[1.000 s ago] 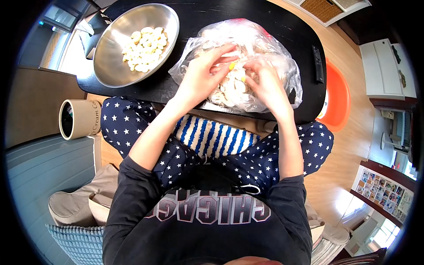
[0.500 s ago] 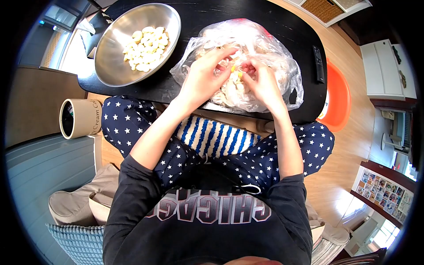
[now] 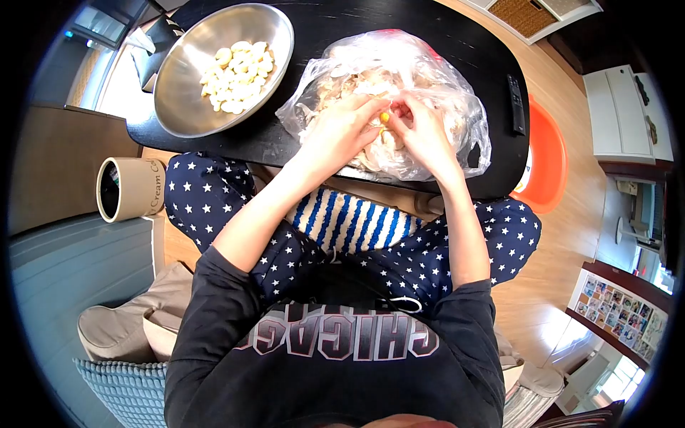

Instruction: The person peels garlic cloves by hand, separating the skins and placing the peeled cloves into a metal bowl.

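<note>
A clear plastic bag [image 3: 464, 121] full of pale, papery pieces lies open on the black table. Over its opening, my left hand [image 3: 341, 132] and my right hand [image 3: 425, 135] meet at the fingertips. Both hands are closed in a pinch around a small item too hidden to name. A yellow spot [image 3: 384, 118] shows between them, and whether it is part of a fingertip or a separate thing I cannot tell. Left of the bag, a steel bowl [image 3: 178, 93] holds several pale yellow pieces [image 3: 237, 75], heaped on its right side.
A black remote control [image 3: 515, 105] lies at the right edge of the table [image 3: 321, 18]. Beyond that edge is an orange basin [image 3: 548, 157] on the floor. A cream-coloured bin [image 3: 139, 188] stands at the left, and a tissue box [image 3: 158, 53] sits behind the bowl.
My left hand has shifted slightly down and right, and its fingertips have come closer to those of my right hand. More of the bag's contents show above the left hand.
</note>
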`<state>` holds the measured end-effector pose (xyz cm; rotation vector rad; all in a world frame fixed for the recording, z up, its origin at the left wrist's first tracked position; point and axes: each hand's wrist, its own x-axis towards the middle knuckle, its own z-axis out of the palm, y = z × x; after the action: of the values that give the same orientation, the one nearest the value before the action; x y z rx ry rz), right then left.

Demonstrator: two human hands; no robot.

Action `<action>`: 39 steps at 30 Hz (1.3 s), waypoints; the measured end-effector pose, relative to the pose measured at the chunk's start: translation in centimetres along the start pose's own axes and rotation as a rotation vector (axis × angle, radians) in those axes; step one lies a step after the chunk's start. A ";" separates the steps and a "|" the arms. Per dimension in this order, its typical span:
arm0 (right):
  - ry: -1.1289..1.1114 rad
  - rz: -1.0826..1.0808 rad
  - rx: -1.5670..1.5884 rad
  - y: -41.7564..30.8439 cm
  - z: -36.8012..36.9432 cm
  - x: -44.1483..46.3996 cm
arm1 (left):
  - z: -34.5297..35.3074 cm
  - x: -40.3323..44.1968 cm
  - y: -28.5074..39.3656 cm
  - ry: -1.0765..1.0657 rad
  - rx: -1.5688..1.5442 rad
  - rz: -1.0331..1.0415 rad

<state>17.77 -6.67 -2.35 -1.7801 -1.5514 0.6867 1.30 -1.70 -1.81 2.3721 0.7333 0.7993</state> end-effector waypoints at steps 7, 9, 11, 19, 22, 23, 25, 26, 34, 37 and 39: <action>0.078 -0.185 -0.162 0.7 0.3 0.1 | 0.1 -0.1 0.0 -0.023 0.000 -0.056; 0.078 -0.106 -0.049 0.3 0.2 0.0 | 0.2 -0.1 0.0 -0.003 -0.010 -0.047; 0.114 -0.096 -0.028 0.6 -0.1 0.1 | 0.3 0.0 -0.4 0.027 -0.004 0.008; 0.087 0.016 0.358 0.0 -1.4 -0.1 | -0.1 0.4 0.5 0.112 -0.179 0.004; 0.088 -0.058 0.435 -1.0 -0.8 -0.1 | 0.5 0.4 -0.1 0.149 -0.333 -0.076; 0.093 -0.142 0.461 -1.3 -0.7 -0.1 | 0.5 0.5 -0.3 0.132 -0.455 -0.214; 0.071 -0.172 0.425 -1.4 -0.7 -0.2 | 0.1 0.7 -0.4 0.078 -0.729 -0.399; 0.049 -0.202 0.388 -1.5 -0.8 -0.2 | 0.1 0.7 -0.5 0.077 -0.729 -0.400; 0.250 -0.235 0.415 -2.4 0.7 -0.6 | 0.3 0.7 0.0 0.133 -0.966 -0.400; 0.319 -0.168 0.476 -2.7 1.2 -0.8 | 0.1 0.7 0.4 0.144 -0.940 -0.404; 0.351 -0.167 0.493 -2.6 1.5 -0.9 | 0.3 0.6 0.7 0.139 -0.926 -0.409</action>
<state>14.84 -7.17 -1.35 -1.3037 -1.1555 0.5756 2.10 -1.86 -1.33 1.3035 0.6678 0.8715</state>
